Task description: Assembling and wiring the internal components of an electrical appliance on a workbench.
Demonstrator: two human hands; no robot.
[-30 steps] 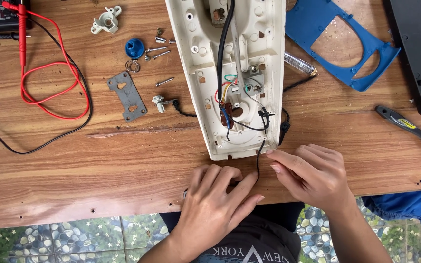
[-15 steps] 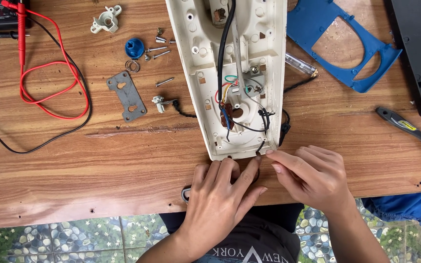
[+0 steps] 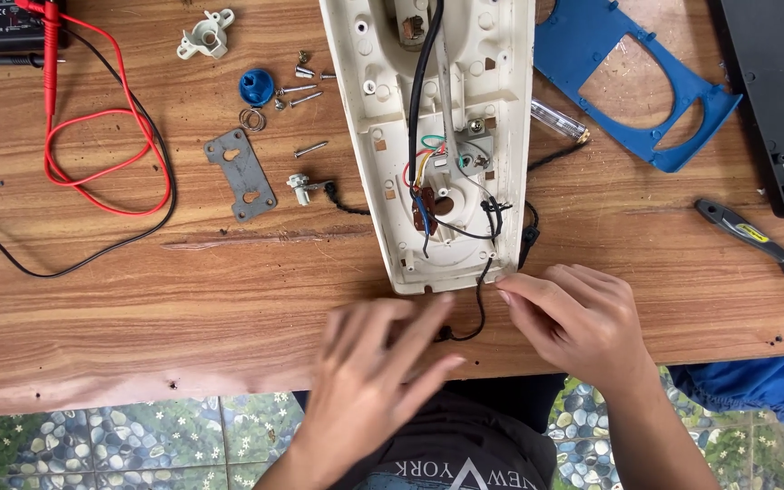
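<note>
Blurred left hand [image 3: 376, 367] spread over black wire [image 3: 480, 304] looping off cream housing [image 3: 435, 136] at near table edge [image 3: 138, 363], wire's lower end hidden beneath; right hand [image 3: 573, 318] fingertips [image 3: 507, 292] narrowed beside wire, pinch unclear; housing top cut off.

left hand [image 3: 369, 363]: blurred, drawn back from cream housing [image 3: 428, 136] | black wire [image 3: 480, 304]: now exposed, looping

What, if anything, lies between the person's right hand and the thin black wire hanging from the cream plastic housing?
Nothing visible: the right hand has its fingers right beside the thin black wire, below the cream plastic housing.
</note>
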